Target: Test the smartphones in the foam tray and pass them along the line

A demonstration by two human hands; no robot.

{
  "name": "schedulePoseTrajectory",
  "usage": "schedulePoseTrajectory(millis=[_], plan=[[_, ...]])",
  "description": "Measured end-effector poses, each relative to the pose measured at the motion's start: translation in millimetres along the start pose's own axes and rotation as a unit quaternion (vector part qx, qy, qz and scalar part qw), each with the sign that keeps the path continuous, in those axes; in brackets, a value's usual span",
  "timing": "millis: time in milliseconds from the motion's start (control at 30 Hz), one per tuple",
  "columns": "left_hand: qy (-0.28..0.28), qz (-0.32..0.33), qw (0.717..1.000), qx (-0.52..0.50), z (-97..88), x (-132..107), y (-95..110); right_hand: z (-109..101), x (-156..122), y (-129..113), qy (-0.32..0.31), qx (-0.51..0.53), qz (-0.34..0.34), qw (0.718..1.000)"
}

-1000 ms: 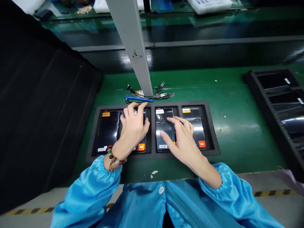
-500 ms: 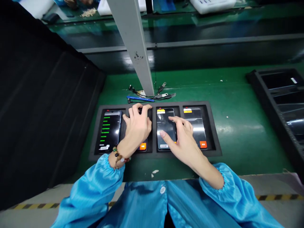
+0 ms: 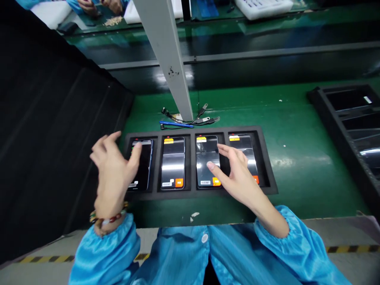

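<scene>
Several smartphones lie face up in the slots of a black foam tray (image 3: 192,193). Over the leftmost phone (image 3: 145,166), its screen mostly dark, hovers my left hand (image 3: 114,166), fingers spread and thumb above the glass. The second phone (image 3: 173,162) shows orange blocks and is uncovered. My right hand (image 3: 237,170) is open, thumb and forefinger apart, at the right edge of the third phone (image 3: 207,160); whether it touches the glass I cannot tell. Part of the rightmost phone (image 3: 251,152) is hidden behind that hand.
Behind the tray lie a blue pen-like stick (image 3: 175,124) and short black cables (image 3: 204,120), by the foot of a grey post (image 3: 169,59). A second black tray (image 3: 332,118) with phones is at the right. A black curtain (image 3: 59,118) hangs left. Another person's hands (image 3: 101,6) are across.
My left hand has moved left from the second phone to the leftmost one, uncovering the second. Green lines on the leftmost screen are mostly gone or hidden. My right hand has shifted slightly right.
</scene>
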State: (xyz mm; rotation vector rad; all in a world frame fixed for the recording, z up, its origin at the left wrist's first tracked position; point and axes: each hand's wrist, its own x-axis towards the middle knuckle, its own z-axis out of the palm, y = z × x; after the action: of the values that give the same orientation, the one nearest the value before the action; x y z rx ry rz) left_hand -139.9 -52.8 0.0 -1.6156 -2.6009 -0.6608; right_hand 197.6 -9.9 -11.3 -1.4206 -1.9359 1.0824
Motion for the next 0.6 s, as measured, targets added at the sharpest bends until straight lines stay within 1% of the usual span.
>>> schedulePoseTrajectory(millis=[67,100,133,233,267,300,367,400,433,467,500,600], plan=[[-0.036,-0.074,0.996,-0.029,-5.6,-4,-21,-1,2,-3,-0.024,0.047,0.025,0.998],[-0.044,-0.093,0.994,-0.046,-6.4,-6,-29,0,2,-4,-0.032,0.059,0.032,0.997],[-0.043,-0.102,0.992,-0.06,-6.2,-7,-35,0,2,-7,-0.038,0.064,0.036,0.997],[-0.015,-0.091,0.993,-0.078,-2.8,-9,-51,0,0,-9,-0.046,0.052,0.02,0.997],[-0.015,-0.093,0.992,-0.08,-1.2,-8,-56,-2,-1,-6,-0.036,0.041,0.004,0.999],[-0.017,-0.099,0.991,-0.086,0.5,-7,-62,-5,-2,-2,-0.009,0.021,-0.017,1.0],[-0.02,-0.12,0.985,-0.12,4.0,-6,-74,-16,-2,14,0.088,-0.049,-0.048,0.994],[-0.02,-0.131,0.98,-0.147,5.8,-5,-80,-23,-2,23,0.136,-0.092,-0.052,0.985],[-0.021,-0.137,0.975,-0.173,7.4,-5,-85,-29,-3,33,0.169,-0.131,-0.047,0.976],[-0.022,-0.134,0.972,-0.193,8.7,-6,-89,-33,-3,43,0.184,-0.16,-0.036,0.969],[-0.024,-0.123,0.971,-0.205,9.6,-7,-91,-37,-3,50,0.183,-0.177,-0.026,0.967],[-0.025,-0.093,0.972,-0.216,9.9,-13,-95,-38,-4,63,0.172,-0.167,-0.013,0.971]])
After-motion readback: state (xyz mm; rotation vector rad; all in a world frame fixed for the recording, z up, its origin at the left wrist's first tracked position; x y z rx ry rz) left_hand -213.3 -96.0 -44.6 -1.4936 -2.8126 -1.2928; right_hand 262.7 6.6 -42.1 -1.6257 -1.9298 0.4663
